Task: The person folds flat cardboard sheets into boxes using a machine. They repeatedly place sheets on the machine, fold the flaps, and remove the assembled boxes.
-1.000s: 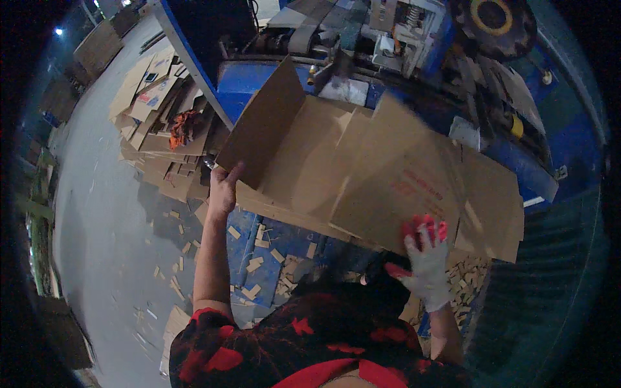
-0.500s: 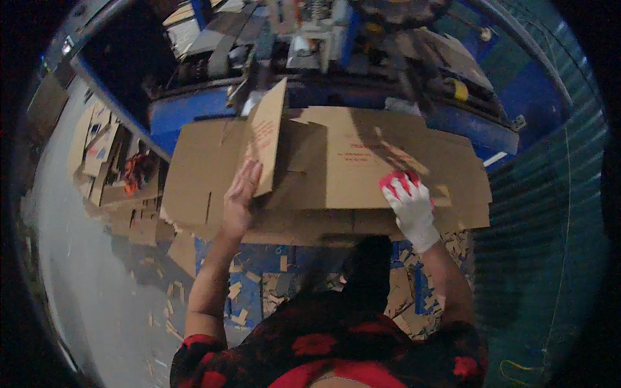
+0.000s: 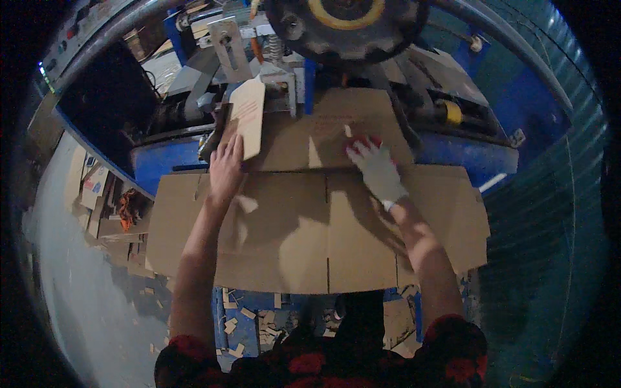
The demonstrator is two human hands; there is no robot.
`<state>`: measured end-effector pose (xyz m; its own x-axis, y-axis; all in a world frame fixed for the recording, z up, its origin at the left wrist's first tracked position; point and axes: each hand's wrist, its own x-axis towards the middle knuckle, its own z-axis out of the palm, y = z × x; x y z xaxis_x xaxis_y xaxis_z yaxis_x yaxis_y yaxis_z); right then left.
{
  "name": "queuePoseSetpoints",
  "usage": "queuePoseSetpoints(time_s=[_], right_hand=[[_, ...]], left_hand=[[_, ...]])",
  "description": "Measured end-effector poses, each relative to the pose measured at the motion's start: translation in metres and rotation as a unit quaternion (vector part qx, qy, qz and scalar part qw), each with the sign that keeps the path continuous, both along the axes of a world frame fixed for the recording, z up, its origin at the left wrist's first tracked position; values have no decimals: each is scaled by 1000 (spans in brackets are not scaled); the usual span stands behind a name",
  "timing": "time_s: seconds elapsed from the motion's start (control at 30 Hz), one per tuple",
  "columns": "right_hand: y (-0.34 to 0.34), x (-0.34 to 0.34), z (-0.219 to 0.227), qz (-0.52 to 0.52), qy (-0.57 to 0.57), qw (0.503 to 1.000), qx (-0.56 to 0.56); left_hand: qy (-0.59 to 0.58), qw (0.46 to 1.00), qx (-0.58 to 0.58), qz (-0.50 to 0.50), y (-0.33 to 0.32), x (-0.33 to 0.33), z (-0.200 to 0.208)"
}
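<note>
A folded brown cardboard blank (image 3: 278,145) lies in the machine's mouth, its left flap (image 3: 249,119) standing up with faint red print on it. My bare left hand (image 3: 226,169) grips the near lower corner of that flap; its thumb is hidden. In a white glove with red fingers, my right hand (image 3: 377,171) lies with fingers spread on the right part of the blank, near its front edge. Nearer to me, a larger flat cardboard sheet (image 3: 291,252) with slits and creases spreads below both forearms.
A blue machine (image 3: 466,152) stands ahead, with a large dark wheel (image 3: 346,32) over the blank and metal brackets at its left. Cardboard scraps (image 3: 239,323) litter the floor below. Stacked cardboard (image 3: 97,194) stands at the left, a corrugated green wall (image 3: 537,258) at the right.
Both hands have moved forward with the folded blank, taking it off the lower sheet and in under the wheel. The right hand has also shifted left. More of the lower sheet now shows.
</note>
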<state>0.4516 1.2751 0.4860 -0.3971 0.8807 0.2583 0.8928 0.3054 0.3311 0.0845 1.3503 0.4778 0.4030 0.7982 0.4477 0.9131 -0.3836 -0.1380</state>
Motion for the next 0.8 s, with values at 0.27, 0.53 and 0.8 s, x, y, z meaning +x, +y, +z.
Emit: queuePoseSetpoints(time_s=[0.27,0.53,0.8], right_hand=[[45,20,32,-11,165,983,82],[-232,79,-8,-341,152,927,41],[-340,80,-55,-524,419,702,240]], left_hand=[[-237,959,-120,-101,39,14,10],[40,938,-112,327,-167,-249,-66],[-152,916,-179,326,-207,-297,-72]])
